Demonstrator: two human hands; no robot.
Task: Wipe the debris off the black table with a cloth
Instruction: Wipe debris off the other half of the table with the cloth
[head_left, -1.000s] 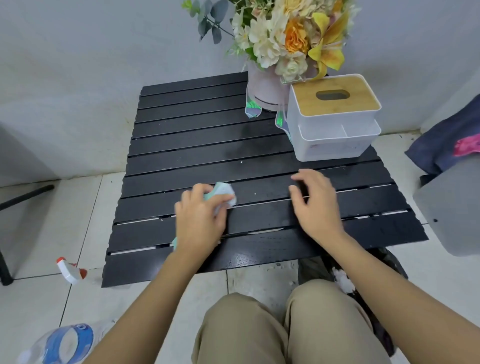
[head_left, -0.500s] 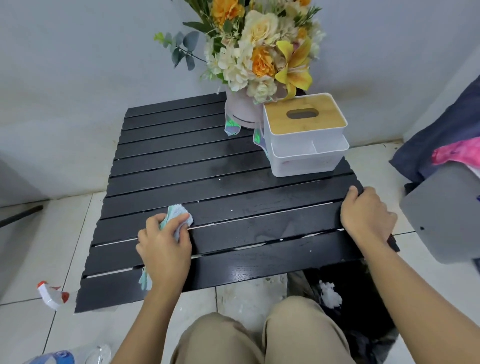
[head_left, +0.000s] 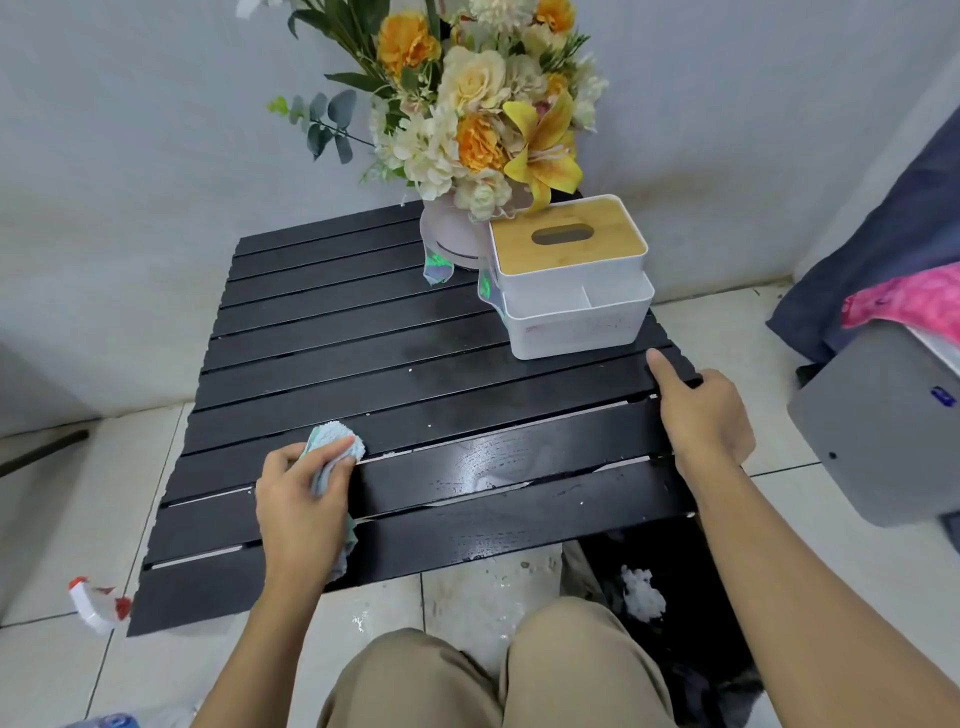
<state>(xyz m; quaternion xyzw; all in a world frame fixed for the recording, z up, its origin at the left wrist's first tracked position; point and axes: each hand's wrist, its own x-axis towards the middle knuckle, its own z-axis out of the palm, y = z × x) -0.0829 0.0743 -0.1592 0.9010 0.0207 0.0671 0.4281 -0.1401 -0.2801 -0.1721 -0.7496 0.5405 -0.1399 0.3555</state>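
A black slatted table (head_left: 363, 322) fills the middle of the head view, its front slats wet and shiny. My left hand (head_left: 301, 512) grips a crumpled light blue cloth (head_left: 332, 441) and presses it on the front-left slats. A few tiny white specks (head_left: 410, 370) lie scattered on the middle slats. My right hand (head_left: 701, 415) holds the table's right edge, thumb on top and fingers curled over the side.
A pink vase of yellow and white flowers (head_left: 452, 234) and a white tissue box with a wooden lid (head_left: 571, 275) stand at the back right. A black bag (head_left: 675, 597) with white debris sits under the front-right corner. A spray bottle (head_left: 96, 605) lies on the left floor.
My right hand moved from the table's middle to its right edge and took hold there. My left hand slid the cloth leftward along the front slats.
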